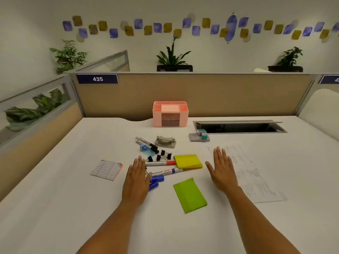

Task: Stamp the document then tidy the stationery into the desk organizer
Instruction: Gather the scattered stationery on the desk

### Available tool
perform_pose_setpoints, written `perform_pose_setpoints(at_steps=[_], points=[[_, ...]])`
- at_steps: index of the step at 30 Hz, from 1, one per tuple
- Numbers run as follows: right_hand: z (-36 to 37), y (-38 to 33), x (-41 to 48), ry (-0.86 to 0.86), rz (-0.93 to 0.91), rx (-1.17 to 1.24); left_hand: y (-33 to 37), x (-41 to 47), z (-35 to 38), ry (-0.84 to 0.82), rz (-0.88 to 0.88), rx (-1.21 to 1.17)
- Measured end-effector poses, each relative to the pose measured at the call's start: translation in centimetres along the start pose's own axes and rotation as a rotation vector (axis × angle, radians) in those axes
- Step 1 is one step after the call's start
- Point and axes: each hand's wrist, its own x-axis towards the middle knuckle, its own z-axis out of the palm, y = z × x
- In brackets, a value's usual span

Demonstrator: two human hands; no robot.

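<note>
The left hand (136, 177) lies flat with the fingers spread and holds nothing; it partly covers the blue markers (156, 179). The right hand (222, 170) is also flat and empty, just at the left edge of the document (256, 176), which lies on the table (55, 208) to the right.

Between the hands are a white marker (161, 163), a yellow pad (188, 161) and a green pad (189, 195). Behind them lie black clips (163, 155), more pens (146, 143) and a grey punch (165, 142). A label sheet (107, 169) lies apart on the left.

The stamp (200, 135), grey with a teal part, stands beyond the document, near the cable slot (240, 126). The pink organizer (170, 113) stands at the back wall, well apart from the loose things.

The stamping seems not yet begun. To do it well, the right hand should probably take the stamp by its body, while the left hand presses the document so it does not slide. The stamp should come down straight, on a free part of the page, and lift straight up to avoid a smear.
</note>
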Motion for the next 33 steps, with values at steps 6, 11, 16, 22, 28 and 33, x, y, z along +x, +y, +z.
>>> perform_pose_setpoints(at_steps=[6, 11, 16, 22, 28, 33], points=[[1.9, 0.7, -1.2, -0.077, 0.038, -0.014, -0.7, -0.9, 1.6, -0.006, -0.013, -0.04], [2.6, 0.8, -2.2, -0.136, 0.067, 0.006, -0.6, -1.2, 1.9, -0.044, 0.005, -0.034], [2.6, 0.8, -2.2, -0.172, 0.057, -0.018, -0.3, -1.5, 1.5, -0.081, -0.011, -0.008], [2.8, 1.0, -2.1, -0.164, 0.051, -0.033, 0.0, -1.8, 1.1, -0.092, -0.028, -0.011], [2.6, 0.6, -2.2, -0.171, 0.066, -0.049, 0.2, -1.9, 0.8, -0.076, -0.033, -0.015], [2.3, 0.1, -1.6, -0.229, 0.117, -0.054, 0.4, -2.1, 0.2, -0.117, -0.073, 0.022]])
